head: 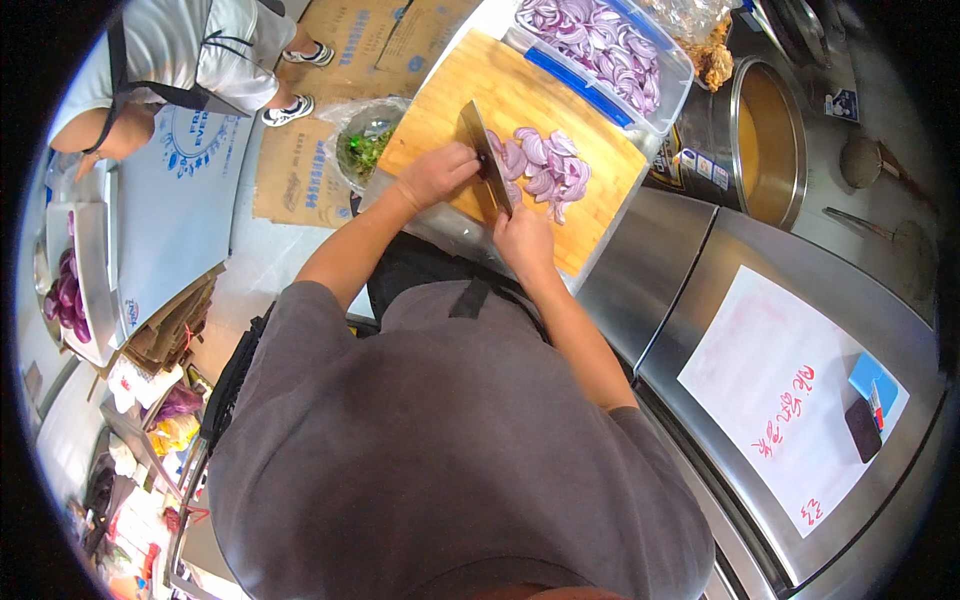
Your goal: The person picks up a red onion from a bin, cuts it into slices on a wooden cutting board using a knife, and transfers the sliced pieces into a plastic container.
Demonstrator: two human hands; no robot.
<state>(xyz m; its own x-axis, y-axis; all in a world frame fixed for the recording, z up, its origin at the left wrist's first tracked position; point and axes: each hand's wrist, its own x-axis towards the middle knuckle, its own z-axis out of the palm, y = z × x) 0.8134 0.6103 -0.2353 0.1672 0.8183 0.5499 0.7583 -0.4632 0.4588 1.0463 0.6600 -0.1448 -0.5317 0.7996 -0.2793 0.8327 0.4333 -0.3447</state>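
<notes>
My right hand [525, 238] grips the handle of a Chinese cleaver [487, 159], its blade standing on edge on a wooden cutting board [435, 97]. Close against the blade's left face are the curled fingers of my left hand [441, 175]; whatever lies beneath them is hidden. Sliced red onion [553, 169] lies in a loose heap on the board, to the right of the blade. Beyond the board's far right edge stands a clear plastic container [679, 79] with a blue latch, full of sliced red onion [600, 49].
Left of the board, a plastic-lined bowl [346, 161] holds chopped greens. A large metal pot [780, 142] stands at right. Paper with red handwriting [757, 375] lies on the steel counter [675, 300]. At far left, another person [202, 60] stands near a white tub [94, 300] of red onions.
</notes>
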